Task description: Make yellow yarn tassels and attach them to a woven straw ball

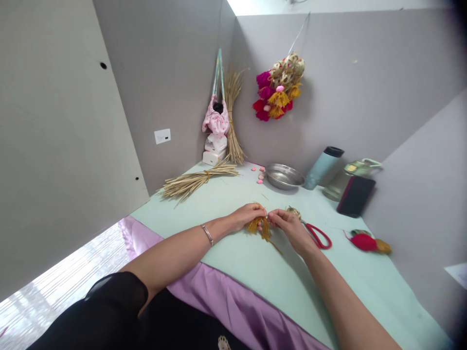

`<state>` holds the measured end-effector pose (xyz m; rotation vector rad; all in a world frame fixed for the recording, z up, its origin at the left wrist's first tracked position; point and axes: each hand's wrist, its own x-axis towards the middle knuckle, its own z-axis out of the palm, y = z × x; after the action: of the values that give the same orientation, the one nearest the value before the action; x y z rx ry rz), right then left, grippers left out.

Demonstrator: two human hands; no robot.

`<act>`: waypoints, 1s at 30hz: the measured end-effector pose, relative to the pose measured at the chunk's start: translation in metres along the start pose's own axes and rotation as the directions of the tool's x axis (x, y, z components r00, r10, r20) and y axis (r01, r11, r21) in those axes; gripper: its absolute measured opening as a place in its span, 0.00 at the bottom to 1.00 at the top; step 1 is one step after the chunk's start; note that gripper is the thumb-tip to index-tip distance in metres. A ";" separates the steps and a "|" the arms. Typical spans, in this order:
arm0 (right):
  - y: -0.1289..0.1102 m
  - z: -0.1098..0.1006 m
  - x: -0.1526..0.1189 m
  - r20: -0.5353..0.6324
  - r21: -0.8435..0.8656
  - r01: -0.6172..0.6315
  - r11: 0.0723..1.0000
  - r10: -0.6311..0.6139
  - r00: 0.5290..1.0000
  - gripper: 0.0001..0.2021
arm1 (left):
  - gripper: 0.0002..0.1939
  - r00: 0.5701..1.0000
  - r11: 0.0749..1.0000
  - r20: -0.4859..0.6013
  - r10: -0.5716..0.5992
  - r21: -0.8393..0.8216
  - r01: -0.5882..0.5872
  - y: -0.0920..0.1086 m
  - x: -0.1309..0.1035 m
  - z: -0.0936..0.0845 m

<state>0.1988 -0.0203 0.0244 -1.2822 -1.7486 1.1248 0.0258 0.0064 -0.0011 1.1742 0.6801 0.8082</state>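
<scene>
Two hands point(251, 215) w/ stringy yel. tassel point(266, 230); rnd metal bowl point(284, 177).

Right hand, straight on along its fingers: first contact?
Likely the left hand: its fingertips, with the yellow tassel held there, lie just ahead of the right hand. The gap looks tiny; whether they already touch is unclear from this one view.

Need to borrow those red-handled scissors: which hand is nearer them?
Right. The right hand is close beside the red-handled scissors; the left hand is farther away, holding the yellow threads.
</scene>
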 end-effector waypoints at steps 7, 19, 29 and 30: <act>-0.004 0.001 -0.001 0.015 0.001 -0.002 1.000 0.002 1.000 0.12 | 0.07 1.000 1.000 0.008 -0.006 0.020 0.006 -0.001 0.000 -0.001; -0.005 0.005 -0.003 0.072 0.030 -0.022 0.999 0.020 0.997 0.09 | 0.12 1.000 1.000 0.021 0.016 -0.007 -0.016 0.001 -0.002 0.000; -0.004 0.003 -0.002 -0.033 0.151 -0.041 0.988 0.046 0.998 0.08 | 0.11 0.997 0.998 0.056 0.051 -0.048 -0.048 -0.005 0.001 -0.004; -0.002 0.003 -0.002 -0.029 0.182 -0.051 0.982 0.057 0.998 0.08 | 0.11 0.997 0.997 0.053 0.053 -0.050 -0.050 -0.006 0.002 -0.004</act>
<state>0.1960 -0.0228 0.0253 -1.2361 -1.5558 1.2558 0.0249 0.0086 -0.0076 1.1694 0.5846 0.8292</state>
